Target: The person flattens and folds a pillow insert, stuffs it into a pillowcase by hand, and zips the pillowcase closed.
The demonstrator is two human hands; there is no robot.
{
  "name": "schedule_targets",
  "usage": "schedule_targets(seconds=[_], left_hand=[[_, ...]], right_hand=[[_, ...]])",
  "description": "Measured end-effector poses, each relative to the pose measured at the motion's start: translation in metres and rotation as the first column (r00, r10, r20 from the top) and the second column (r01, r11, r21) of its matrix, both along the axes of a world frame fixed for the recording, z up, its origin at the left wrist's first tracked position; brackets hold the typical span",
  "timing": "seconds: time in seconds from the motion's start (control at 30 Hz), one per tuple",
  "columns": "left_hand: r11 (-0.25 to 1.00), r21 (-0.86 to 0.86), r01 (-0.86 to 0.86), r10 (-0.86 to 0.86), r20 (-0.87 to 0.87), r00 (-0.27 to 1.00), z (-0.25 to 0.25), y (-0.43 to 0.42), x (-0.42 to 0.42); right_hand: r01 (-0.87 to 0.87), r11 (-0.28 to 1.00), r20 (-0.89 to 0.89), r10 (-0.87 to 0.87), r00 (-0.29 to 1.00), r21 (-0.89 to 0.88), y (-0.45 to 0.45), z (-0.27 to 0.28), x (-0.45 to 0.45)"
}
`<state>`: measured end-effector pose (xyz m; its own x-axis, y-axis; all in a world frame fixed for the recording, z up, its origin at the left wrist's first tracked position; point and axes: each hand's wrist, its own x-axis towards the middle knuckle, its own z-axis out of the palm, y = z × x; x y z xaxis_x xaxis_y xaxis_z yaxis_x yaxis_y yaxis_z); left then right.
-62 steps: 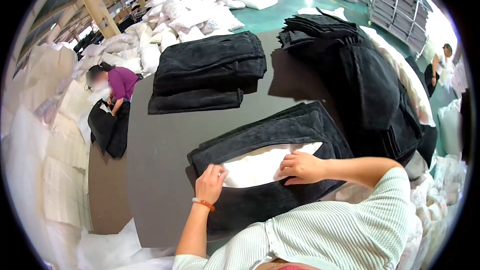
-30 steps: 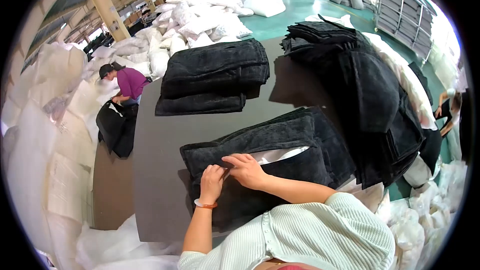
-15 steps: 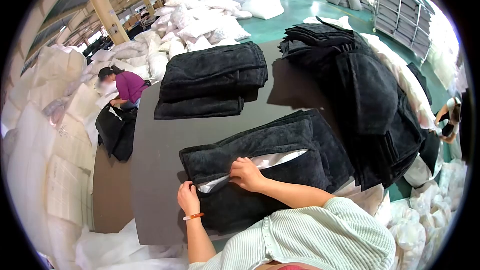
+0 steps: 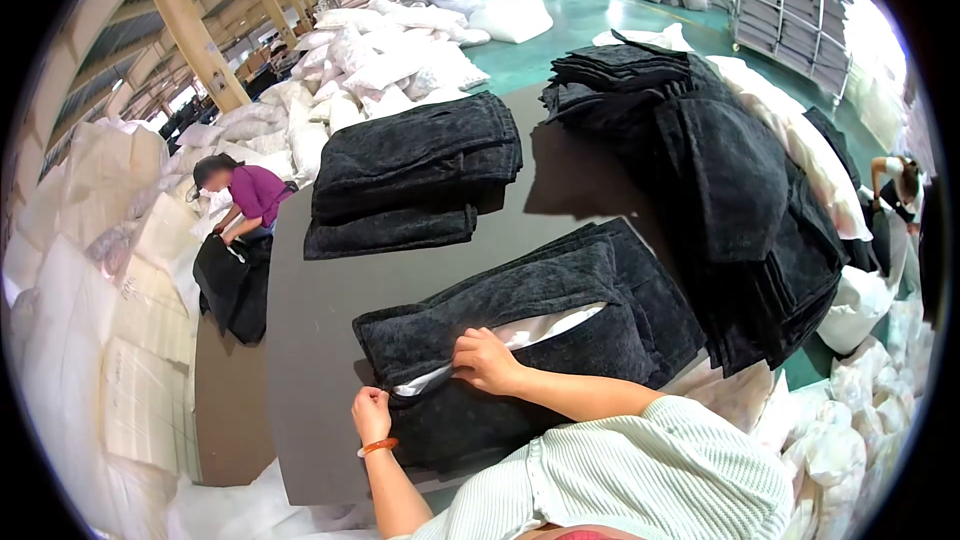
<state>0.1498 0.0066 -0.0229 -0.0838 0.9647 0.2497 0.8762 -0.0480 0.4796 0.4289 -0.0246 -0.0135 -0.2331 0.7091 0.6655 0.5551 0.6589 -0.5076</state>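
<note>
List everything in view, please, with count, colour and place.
Table: one, grey, centre.
Layered fabric: several, black, table's near side.
White material: count unclear, white, its opening.
Folded pile: one, black, table's far side.
Draped pile: one, black, table's right.
Bags: many, white, beyond table, lower right.
Packs: several, pale, left edge.
Rack: one, white, upper right.
Pillars: several, cream, background.
Worker: one, purple top, left.
Second worker: one, white top, right.
Left hand: one, bare, fabric's left corner.
Right hand: one, bare, fabric opening.
</note>
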Motion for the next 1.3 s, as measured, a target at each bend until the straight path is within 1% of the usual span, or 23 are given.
schedule_targets(seconds=[0.03,0.07,0.13,0.17,0.2,0.27,0.33,0.4,0.43,0.47,0.57,0.6,0.67,0.73,0.8,0.83,0.87,0.93,1.0,1.07,1.13,1.2,1.3], left_hand=[[0.998,-0.037,0.049,-0.044,0.133,0.990,-0.003,0.001,-0.004],[0.998,-0.035,0.047,-0.042,0.132,0.990,-0.007,0.002,-0.008],[0.991,-0.108,0.084,-0.044,0.325,0.945,0.020,-0.007,-0.005],[0.972,-0.205,0.118,-0.014,0.446,0.895,0.038,-0.013,-0.001],[0.971,-0.207,0.118,-0.014,0.445,0.895,0.040,-0.015,-0.001],[0.927,-0.178,0.329,-0.147,0.637,0.757,0.043,-0.017,-0.004],[0.930,-0.176,0.323,-0.164,0.586,0.794,0.052,-0.022,0.006],[0.915,-0.135,0.380,-0.293,0.426,0.856,0.059,-0.028,0.023],[0.919,-0.114,0.378,-0.302,0.414,0.859,0.064,-0.032,0.032],[0.920,-0.115,0.375,-0.299,0.416,0.859,0.057,-0.030,0.028],[0.986,-0.023,0.164,-0.143,0.387,0.911,0.037,-0.016,0.012],[0.986,-0.019,0.163,-0.143,0.383,0.913,0.041,-0.020,0.017],[0.937,-0.083,0.338,-0.220,0.611,0.760,0.052,-0.035,0.040],[0.936,-0.112,0.332,-0.215,0.566,0.796,0.058,-0.034,0.041],[0.968,0.054,0.245,-0.251,0.191,0.949,0.055,-0.024,0.026],[0.951,0.094,0.295,-0.310,0.251,0.917,0.064,-0.030,0.034],[0.912,0.157,0.378,-0.401,0.152,0.903,0.073,-0.037,0.045],[0.930,0.108,0.350,-0.366,0.281,0.887,0.075,-0.041,0.056],[0.975,0.008,0.223,-0.218,0.257,0.942,0.050,-0.025,0.039],[0.948,0.131,0.289,-0.317,0.332,0.888,0.064,-0.040,0.058],[0.940,0.136,0.313,-0.341,0.422,0.840,0.061,-0.045,0.061],[0.969,0.102,0.224,-0.243,0.251,0.937,0.054,-0.041,0.052],[0.946,0.202,0.255,-0.313,0.352,0.882,0.065,-0.054,0.072]], right_hand=[[-0.003,1.000,0.000,0.003,1.000,-0.007,-0.001,-0.001,0.000],[-0.005,1.000,-0.001,0.005,1.000,-0.005,-0.001,-0.002,0.000],[0.015,1.000,-0.017,-0.015,1.000,-0.001,0.000,-0.002,0.001],[0.017,1.000,-0.019,-0.017,1.000,-0.001,0.000,-0.002,0.002],[0.017,1.000,-0.023,-0.017,1.000,-0.004,-0.001,-0.001,0.002],[0.012,1.000,-0.026,-0.012,1.000,-0.006,-0.001,0.001,0.004],[0.021,1.000,-0.029,-0.021,0.999,-0.005,-0.002,0.002,0.004],[0.022,1.000,-0.031,-0.022,0.999,-0.010,-0.002,0.003,0.006],[0.022,1.000,-0.029,-0.022,0.999,-0.018,-0.004,0.004,0.006],[0.019,1.000,-0.028,-0.019,0.999,-0.019,-0.003,0.003,0.005],[-0.012,1.000,-0.080,0.013,0.997,0.017,-0.005,0.001,0.004],[0.008,1.000,-0.059,-0.007,0.998,0.006,-0.007,0.001,0.004],[0.030,1.000,-0.033,-0.030,0.999,-0.001,-0.006,0.004,0.006],[0.011,1.000,-0.079,-0.010,0.997,0.011,-0.008,0.005,0.009],[0.001,1.000,-0.090,0.000,0.996,0.010,-0.006,0.006,0.007],[-0.006,1.000,-0.113,0.008,0.994,0.019,-0.004,0.007,0.003],[-0.008,1.000,-0.117,0.011,0.993,0.025,0.000,0.008,0.003],[0.028,0.999,-0.159,-0.021,0.987,0.042,-0.006,0.007,0.012],[-0.008,0.999,-0.178,0.015,0.984,0.035,-0.008,0.011,0.008],[0.010,0.999,-0.190,-0.002,0.982,0.040,-0.007,0.004,0.002],[0.040,0.998,-0.151,-0.033,0.988,0.045,-0.009,0.004,0.009],[0.039,0.997,-0.153,-0.029,0.988,0.066,-0.009,0.011,0.004],[0.068,0.994,-0.171,-0.052,0.984,0.090,-0.003,0.007,0.003]])
